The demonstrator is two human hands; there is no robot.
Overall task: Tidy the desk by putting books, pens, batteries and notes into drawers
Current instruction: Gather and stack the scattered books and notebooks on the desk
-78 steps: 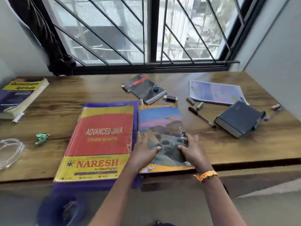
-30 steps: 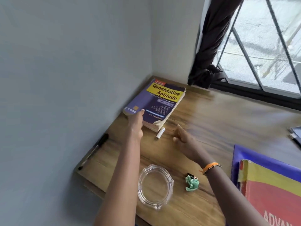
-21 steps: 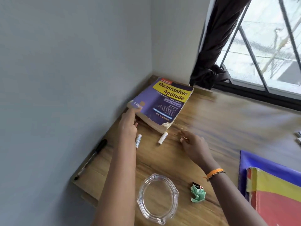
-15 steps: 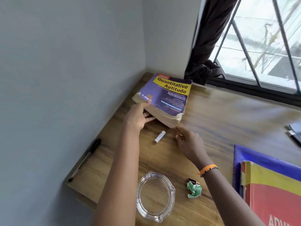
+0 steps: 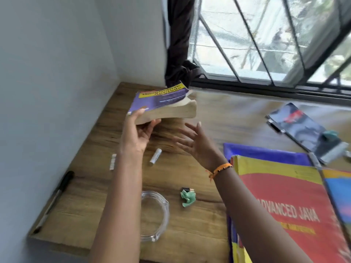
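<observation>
A thick purple-and-yellow book (image 5: pixel 163 103) is held clear of the wooden surface (image 5: pixel 209 114) near the corner by the wall, gripped at its near corner by the left hand (image 5: pixel 136 133) — thumb on the cover, fingers (image 5: pixel 153 123) curled under the pages. The far end of the book sags and its cover is lifted slightly. The right hand (image 5: pixel 195 145) is held just beside and below it, fingers (image 5: pixel 191 128) spread and touching nothing.

Beneath the hands two batteries are left on the surface: one (image 5: pixel 155 158) between the forearms, another (image 5: pixel 113 161) to the left of the left arm. A black pen (image 5: pixel 55 198) is laid along the wall edge. A glass ashtray (image 5: pixel 157 213) is partly hidden by the left forearm, with a crumpled green scrap (image 5: pixel 187 197) near it. To the right a red-and-yellow book (image 5: pixel 284 202) is stacked on a blue folder (image 5: pixel 266 151), and a dark spiral notebook (image 5: pixel 303 128) is seen farther back.
</observation>
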